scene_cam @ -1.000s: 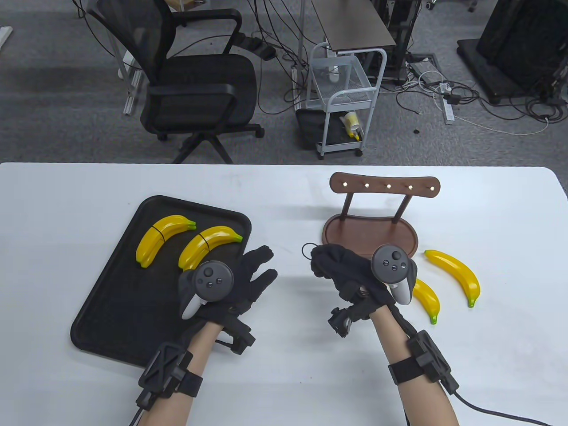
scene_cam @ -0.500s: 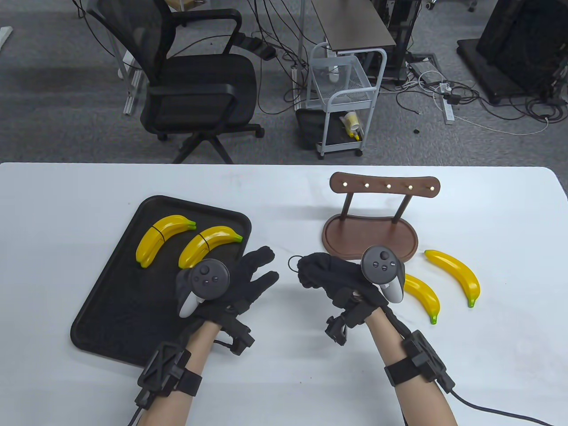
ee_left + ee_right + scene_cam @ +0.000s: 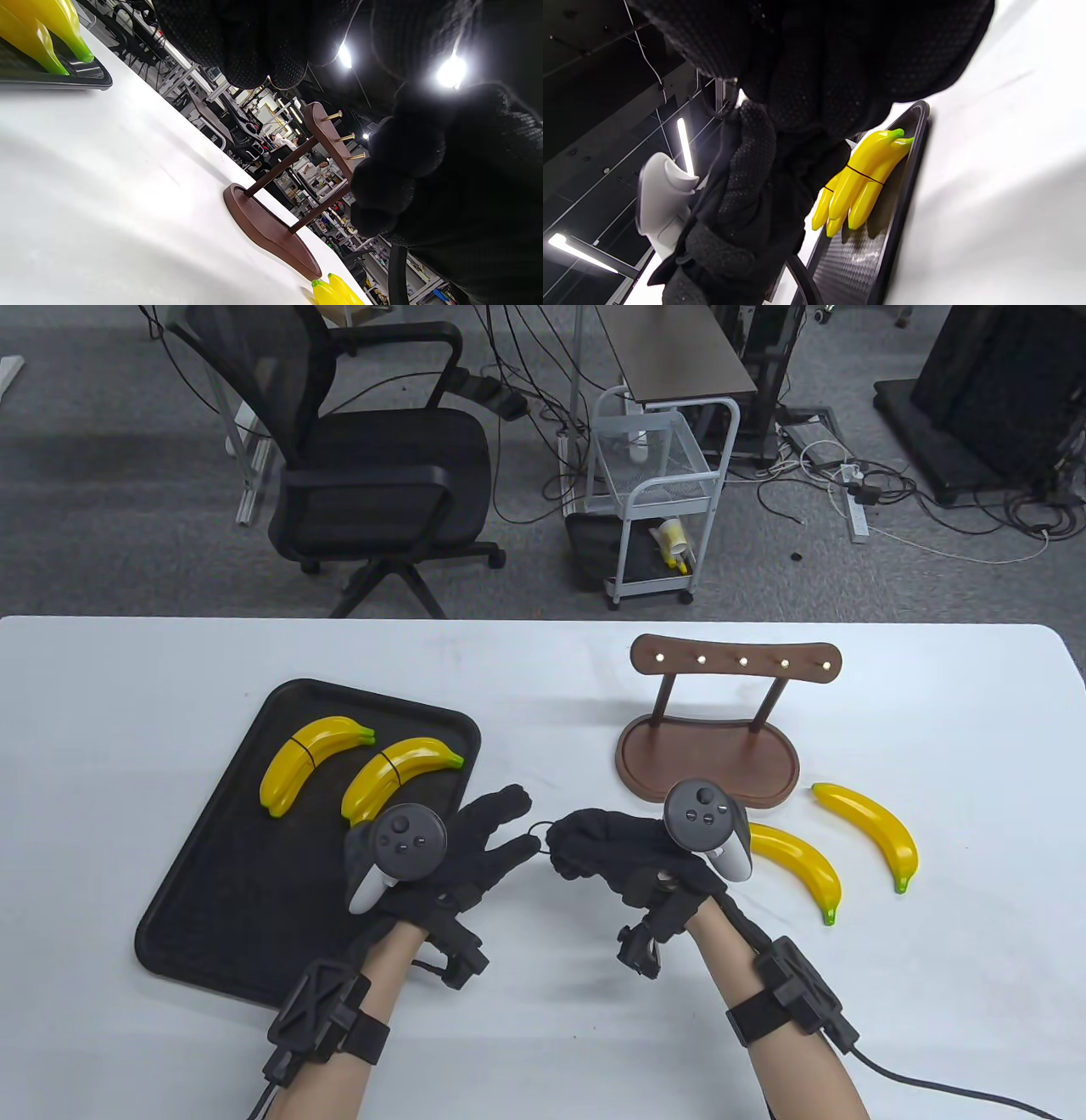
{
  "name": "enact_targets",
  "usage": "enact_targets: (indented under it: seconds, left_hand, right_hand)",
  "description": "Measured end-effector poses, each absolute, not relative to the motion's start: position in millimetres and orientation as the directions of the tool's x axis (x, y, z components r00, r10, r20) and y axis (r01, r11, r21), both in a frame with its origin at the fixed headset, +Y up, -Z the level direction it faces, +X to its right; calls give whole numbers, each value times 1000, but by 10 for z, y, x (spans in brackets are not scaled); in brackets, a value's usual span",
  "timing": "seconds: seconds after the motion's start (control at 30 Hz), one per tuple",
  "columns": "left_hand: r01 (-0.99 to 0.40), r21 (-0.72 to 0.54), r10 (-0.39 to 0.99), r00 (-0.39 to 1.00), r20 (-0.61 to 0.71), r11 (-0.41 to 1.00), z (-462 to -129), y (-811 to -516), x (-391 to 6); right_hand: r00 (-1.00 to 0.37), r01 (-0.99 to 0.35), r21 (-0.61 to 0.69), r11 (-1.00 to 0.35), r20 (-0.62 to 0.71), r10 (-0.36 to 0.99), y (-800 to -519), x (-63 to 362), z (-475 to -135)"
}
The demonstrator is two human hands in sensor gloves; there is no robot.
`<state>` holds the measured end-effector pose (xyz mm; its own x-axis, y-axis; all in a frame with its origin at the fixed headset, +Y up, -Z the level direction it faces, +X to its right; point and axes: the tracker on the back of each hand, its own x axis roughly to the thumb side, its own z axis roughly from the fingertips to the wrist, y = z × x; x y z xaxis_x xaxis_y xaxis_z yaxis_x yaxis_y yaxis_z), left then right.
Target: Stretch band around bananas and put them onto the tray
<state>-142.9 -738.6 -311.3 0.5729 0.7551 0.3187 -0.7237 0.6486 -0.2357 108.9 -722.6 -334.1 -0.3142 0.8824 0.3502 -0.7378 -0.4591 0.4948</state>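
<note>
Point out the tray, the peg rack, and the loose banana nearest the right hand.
tray (image 3: 212, 899), table view, bare floor near its front.
peg rack (image 3: 708, 755), table view, middle of its oval base.
banana (image 3: 802, 861), table view, middle of its curved body.

My left hand (image 3: 450, 848) just right of tray (image 3: 212, 950), fingers straight and spread, pointing toward my right hand (image 3: 611, 853). Right hand right of tray, well apart from it, fingers curled, pinching thin band (image 3: 536, 824). Fingertips of both hands nearly meet. Both forearms bare, strapped at wrists, reaching in from near edge.
</note>
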Motion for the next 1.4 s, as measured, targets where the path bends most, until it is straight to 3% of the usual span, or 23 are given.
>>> enact_targets:
  seconds: [0.87, 1.07, 1.4]
  left_hand:
    - [-656, -320, 724, 559, 404, 684, -3089, -7393, -1305]
    - [-658, -322, 725, 547, 418, 681, -3071, -7368, -1263]
    - [-720, -316, 776, 494, 392, 618, -3087, -7340, -1333]
  right_hand:
    - [-358, -636, 605, -479, 319, 878, -7388, 931, -3329]
    - [-398, -648, 548, -529, 349, 849, -7363, 901, -3303]
    - [-531, -669, 326, -668, 419, 737, -7226, 950, -3286]
